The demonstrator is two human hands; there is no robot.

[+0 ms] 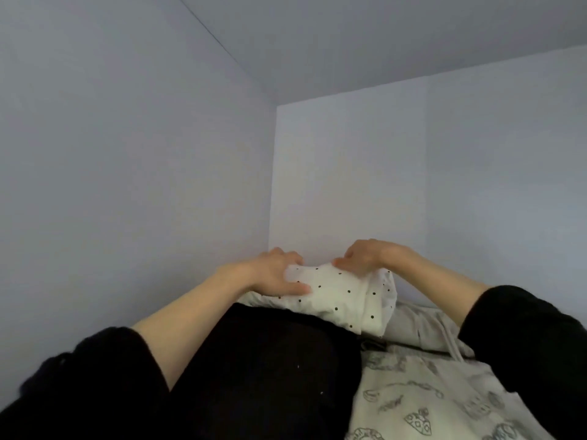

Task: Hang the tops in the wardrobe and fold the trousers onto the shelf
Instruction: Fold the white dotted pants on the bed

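— What have your hands got?

— My left hand (279,274) grips the folded white dotted trousers (343,300) just below the middle of the frame, thumb curled on top. My right hand (362,255) pinches their upper edge, fingers bent.

— Where do they sit?

— On a black garment (270,360), beside a grey garment (422,325) and a printed one (422,401) at lower right.

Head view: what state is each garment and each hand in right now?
Polka-dot white garment: folded, lying on top of the pile, gripped at both ends.
Black garment: folded, under the polka-dot one.
Grey drawstring garment: lying to the right, partly covered.
Patterned pale garment: lying nearest the camera, flat.
Left hand: fingers curled on the polka-dot garment.
Right hand: fingers pinching its top edge.
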